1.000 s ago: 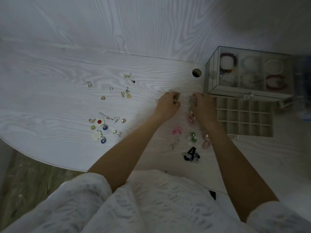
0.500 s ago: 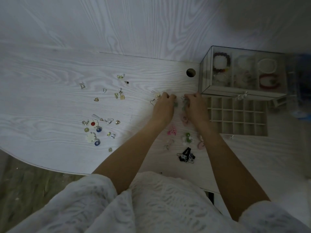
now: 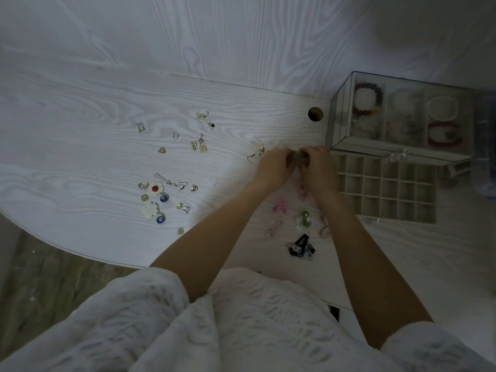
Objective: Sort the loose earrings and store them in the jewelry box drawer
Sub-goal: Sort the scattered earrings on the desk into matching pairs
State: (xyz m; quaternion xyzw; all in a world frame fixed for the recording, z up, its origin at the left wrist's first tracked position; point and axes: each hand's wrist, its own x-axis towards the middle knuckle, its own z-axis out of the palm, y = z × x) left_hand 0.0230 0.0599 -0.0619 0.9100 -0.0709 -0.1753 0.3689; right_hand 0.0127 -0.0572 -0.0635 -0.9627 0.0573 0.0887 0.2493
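Fingers of the left hand (image 3: 273, 167) and right hand (image 3: 319, 169) curl together, pinching a small greenish earring (image 3: 297, 158) between them above the white wood-grain table (image 3: 80, 157). Just beside the right hand, the beige gridded jewelry box drawer (image 3: 386, 189) stands pulled out from the clear glass jewelry box (image 3: 341, 122).

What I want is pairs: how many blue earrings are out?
2. One blue earring lies right of the red-centred flower; the other sits nearer the table edge. The left hand and right hand may hide more.
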